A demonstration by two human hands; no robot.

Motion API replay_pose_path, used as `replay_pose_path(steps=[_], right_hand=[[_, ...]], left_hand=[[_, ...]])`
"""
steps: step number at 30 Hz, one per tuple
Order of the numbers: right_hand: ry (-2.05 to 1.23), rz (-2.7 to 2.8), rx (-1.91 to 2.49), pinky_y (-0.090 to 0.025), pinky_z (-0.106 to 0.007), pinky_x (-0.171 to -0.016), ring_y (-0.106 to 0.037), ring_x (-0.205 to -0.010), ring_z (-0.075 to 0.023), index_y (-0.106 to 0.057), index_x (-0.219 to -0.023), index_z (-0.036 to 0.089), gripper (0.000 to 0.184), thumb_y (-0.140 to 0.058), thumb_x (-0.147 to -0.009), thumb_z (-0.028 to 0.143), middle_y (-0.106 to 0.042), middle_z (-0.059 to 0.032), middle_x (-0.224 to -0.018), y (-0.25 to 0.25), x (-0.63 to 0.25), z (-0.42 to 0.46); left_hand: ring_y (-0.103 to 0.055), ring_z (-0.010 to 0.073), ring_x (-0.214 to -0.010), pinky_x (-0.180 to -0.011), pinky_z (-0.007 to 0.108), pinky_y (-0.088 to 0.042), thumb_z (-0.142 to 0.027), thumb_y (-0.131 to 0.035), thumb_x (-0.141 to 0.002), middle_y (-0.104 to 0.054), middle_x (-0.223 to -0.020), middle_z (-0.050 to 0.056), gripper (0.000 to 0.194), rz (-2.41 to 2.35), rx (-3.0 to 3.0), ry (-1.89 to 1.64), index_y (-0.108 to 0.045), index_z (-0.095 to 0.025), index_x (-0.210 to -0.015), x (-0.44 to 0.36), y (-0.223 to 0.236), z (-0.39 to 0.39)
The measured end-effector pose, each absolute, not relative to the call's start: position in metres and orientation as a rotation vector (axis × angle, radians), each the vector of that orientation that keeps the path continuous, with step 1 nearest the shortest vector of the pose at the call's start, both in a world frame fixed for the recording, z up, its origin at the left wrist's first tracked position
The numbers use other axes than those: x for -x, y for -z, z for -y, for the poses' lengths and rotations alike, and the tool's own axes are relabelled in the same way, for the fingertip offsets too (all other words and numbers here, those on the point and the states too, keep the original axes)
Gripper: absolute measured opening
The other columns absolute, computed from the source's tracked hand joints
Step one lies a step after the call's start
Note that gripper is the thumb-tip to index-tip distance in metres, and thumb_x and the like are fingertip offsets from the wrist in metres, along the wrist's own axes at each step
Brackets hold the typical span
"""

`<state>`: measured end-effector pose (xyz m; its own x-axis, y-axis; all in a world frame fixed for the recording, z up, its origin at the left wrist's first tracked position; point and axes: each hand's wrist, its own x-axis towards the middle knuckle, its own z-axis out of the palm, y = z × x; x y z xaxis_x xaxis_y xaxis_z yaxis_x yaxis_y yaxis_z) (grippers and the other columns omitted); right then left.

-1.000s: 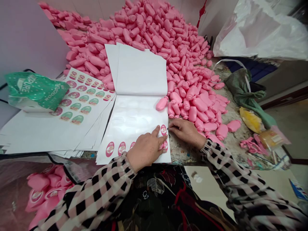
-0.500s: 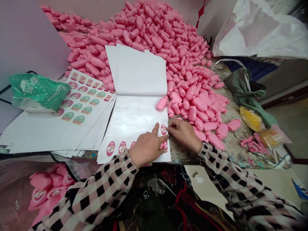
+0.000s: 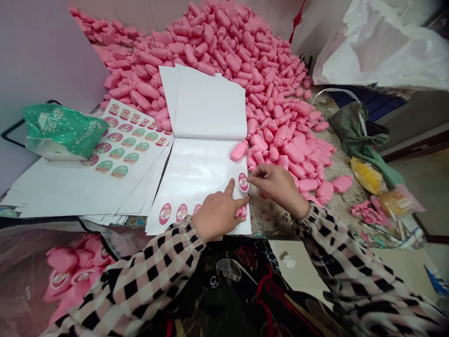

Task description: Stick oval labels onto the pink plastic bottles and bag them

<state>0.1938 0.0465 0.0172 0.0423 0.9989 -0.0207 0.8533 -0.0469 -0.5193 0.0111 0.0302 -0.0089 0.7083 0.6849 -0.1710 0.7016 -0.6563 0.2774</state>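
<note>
A glossy white sticker sheet (image 3: 196,173) lies in front of me, most of its labels gone, with a few oval pink stickers along its near edge. My left hand (image 3: 217,214) presses flat on the sheet's near right corner, fingers spread. My right hand (image 3: 278,185) pinches the edge of an oval pink sticker (image 3: 243,182) and lifts it off the sheet. One loose pink bottle (image 3: 239,150) lies at the sheet's far right edge.
A huge heap of pink bottles (image 3: 245,61) fills the far side. Full sticker sheets (image 3: 122,140) and a green packet (image 3: 61,130) lie left. Labelled bottles in a bag (image 3: 70,276) sit near left. Rags and scraps (image 3: 365,140) lie right, under a plastic bag (image 3: 382,47).
My right hand moved from the table edge onto the sheet, took the oval sticker by its edge and began peeling it up. My left hand stayed pressed on the sheet.
</note>
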Motion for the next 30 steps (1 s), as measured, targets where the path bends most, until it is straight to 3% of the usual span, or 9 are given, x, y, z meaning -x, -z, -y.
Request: replay_pose_path(steps=[4,7,11,13,16,30], right_hand=[[-0.657,1.701,1.797,-0.042,-0.029,-0.062,-0.058,-0.068,-0.0163,-0.066,-0.074,0.020,0.016,-0.066,-0.076,0.036,-0.068,-0.0015,-0.075,-0.023,-0.201,-0.037],[-0.750,1.445,1.608,-0.045,-0.030,-0.064,-0.058,-0.069,-0.0161,-0.065,-0.076,0.019,0.019,-0.068,-0.075,0.038,-0.067,-0.0023,-0.077,-0.020,-0.200,-0.023],[-0.866,1.249,1.393,-0.047,-0.029,-0.069,-0.057,-0.072,-0.0143,-0.063,-0.076,0.021,0.017,-0.070,-0.075,0.036,-0.064,-0.0005,-0.077,-0.017,-0.180,-0.004],[-0.940,1.246,1.364,-0.047,-0.028,-0.066,-0.056,-0.069,-0.0134,-0.062,-0.074,0.021,0.016,-0.070,-0.075,0.035,-0.063,0.0002,-0.073,-0.017,-0.167,0.003],[-1.065,1.252,1.351,-0.046,-0.027,-0.059,-0.055,-0.062,-0.0127,-0.061,-0.071,0.021,0.017,-0.070,-0.075,0.035,-0.062,0.0007,-0.068,-0.016,-0.152,0.009],[-1.179,1.246,1.325,-0.044,-0.025,-0.055,-0.055,-0.056,-0.0108,-0.060,-0.070,0.019,0.023,-0.072,-0.073,0.038,-0.062,0.0021,-0.063,-0.010,-0.150,0.014]], left_hand=[[-0.060,0.0312,-0.097,-0.083,0.048,-0.047,-0.043,-0.051,-0.086,-0.034,-0.145,0.014,0.046,-1.048,-2.450,-0.150,-0.051,-0.031,-0.130,-0.005,0.011,-0.028],[-0.057,0.0255,-0.100,-0.089,0.041,-0.045,-0.047,-0.052,-0.086,-0.056,-0.120,0.010,0.045,-1.087,-2.046,-0.507,-0.055,-0.025,-0.124,-0.001,0.008,-0.026],[-0.056,0.0144,-0.067,-0.061,0.027,-0.048,-0.061,-0.043,-0.085,-0.057,-0.081,0.003,0.047,-0.928,-1.063,-0.794,-0.058,-0.021,-0.106,-0.002,0.003,-0.027],[-0.052,0.0119,-0.058,-0.051,0.024,-0.045,-0.064,-0.043,-0.084,-0.055,-0.077,0.002,0.048,-0.784,-0.649,-0.793,-0.055,-0.021,-0.101,-0.004,0.002,-0.029],[-0.053,0.0118,-0.057,-0.049,0.024,-0.045,-0.062,-0.045,-0.084,-0.055,-0.074,0.002,0.048,-0.713,-0.353,-0.739,-0.055,-0.018,-0.102,-0.008,0.003,-0.028],[-0.054,0.0113,-0.054,-0.049,0.024,-0.046,-0.065,-0.041,-0.084,-0.053,-0.069,0.002,0.060,-0.626,-0.350,-0.709,-0.057,-0.013,-0.109,-0.012,0.007,-0.024]])
